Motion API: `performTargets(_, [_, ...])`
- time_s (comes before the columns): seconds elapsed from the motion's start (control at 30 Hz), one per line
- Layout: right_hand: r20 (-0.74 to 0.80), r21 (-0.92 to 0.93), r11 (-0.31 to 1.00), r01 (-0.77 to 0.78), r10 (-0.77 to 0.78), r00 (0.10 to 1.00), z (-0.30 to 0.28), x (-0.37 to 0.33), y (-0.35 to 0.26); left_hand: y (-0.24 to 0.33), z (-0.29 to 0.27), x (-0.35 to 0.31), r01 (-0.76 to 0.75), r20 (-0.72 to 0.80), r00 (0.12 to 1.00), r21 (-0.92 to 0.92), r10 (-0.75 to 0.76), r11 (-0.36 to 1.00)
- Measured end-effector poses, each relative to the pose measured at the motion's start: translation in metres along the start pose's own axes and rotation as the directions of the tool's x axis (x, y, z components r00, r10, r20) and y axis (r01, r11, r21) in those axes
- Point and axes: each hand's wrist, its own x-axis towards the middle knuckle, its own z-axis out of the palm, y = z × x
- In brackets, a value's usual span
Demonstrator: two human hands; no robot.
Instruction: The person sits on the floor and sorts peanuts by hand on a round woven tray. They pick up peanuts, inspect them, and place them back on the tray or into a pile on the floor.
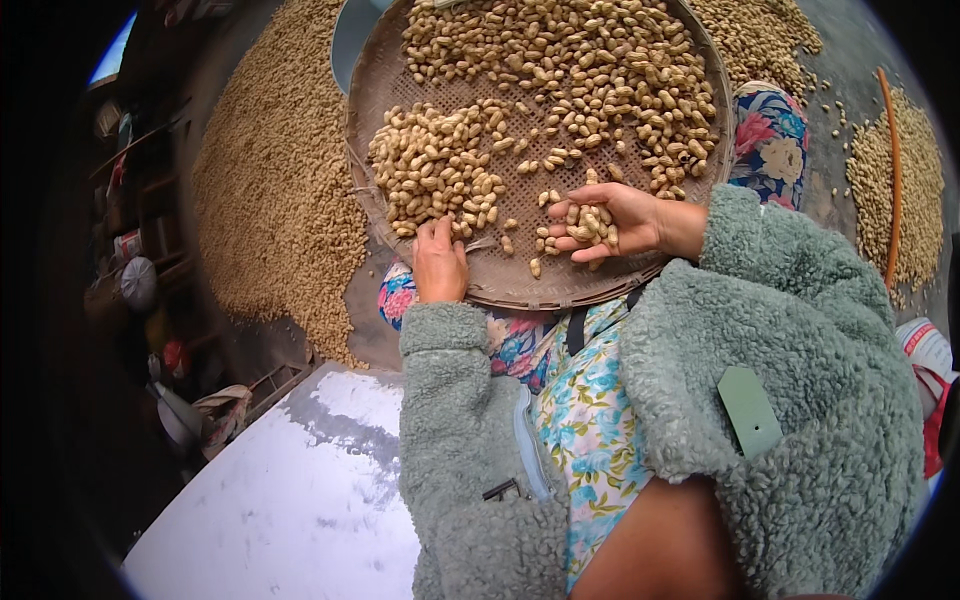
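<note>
A round woven bamboo tray [480,285] rests across my lap, with unshelled peanuts [600,60] spread over its far and right parts. A separate heap of peanuts [435,165] lies at the tray's left side. My left hand [440,264] is at the near edge of that heap, back up, its fingers bent and close together. Whatever may be under its fingertips is hidden. My right hand [640,220] is turned palm up above the tray's near right part, fingers curled beneath a small handful of peanuts [592,224]. A few loose peanuts [535,267] lie beside its fingertips.
A large pile of peanuts [270,190] covers the floor to the left. More peanuts [755,40] lie beyond the tray, and another pile [915,190] is at the right beside an orange pole [890,180]. A white surface [290,500] stands at the lower left.
</note>
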Motion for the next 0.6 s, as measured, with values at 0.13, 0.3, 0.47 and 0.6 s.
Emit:
performTargets(0.13, [-0.010,0.019,1.000,-0.004,0.004,1.000,-0.004,-0.001,-0.002,0.006,0.008,0.004,0.018,0.052,0.999,-0.164,-0.009,0.986])
performTargets(0.3, [-0.037,-0.014,1.000,0.027,-0.028,0.999,-0.005,-0.003,-0.003,0.013,0.008,0.000,0.193,0.060,0.980,-0.477,-0.187,0.858])
performTargets(0.47, [-0.068,-0.024,0.999,0.045,-0.047,0.997,-0.001,-0.002,-0.003,0.003,-0.005,0.000,0.135,0.041,0.991,-0.350,-0.129,0.927])
performTargets(0.6, [-0.073,-0.026,0.999,0.042,-0.044,0.996,-0.001,-0.001,-0.003,0.023,0.014,-0.002,-0.032,0.066,0.997,-0.226,0.048,0.974])
